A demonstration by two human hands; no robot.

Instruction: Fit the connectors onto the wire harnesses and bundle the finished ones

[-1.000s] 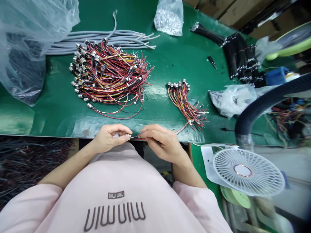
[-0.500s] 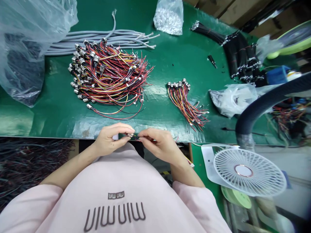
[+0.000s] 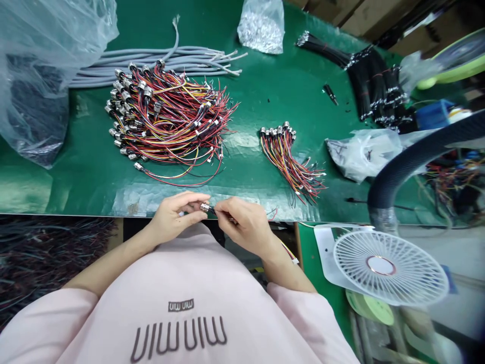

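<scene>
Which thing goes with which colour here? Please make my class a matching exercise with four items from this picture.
Things
1. connector in the hands
2. long cables beside the large wire pile
3. tabletop
4. shirt

Colours
A. green
B. pale pink
C. silvery and black
D. grey

Pairs: 1-C, 2-D, 3-A, 4-B
</scene>
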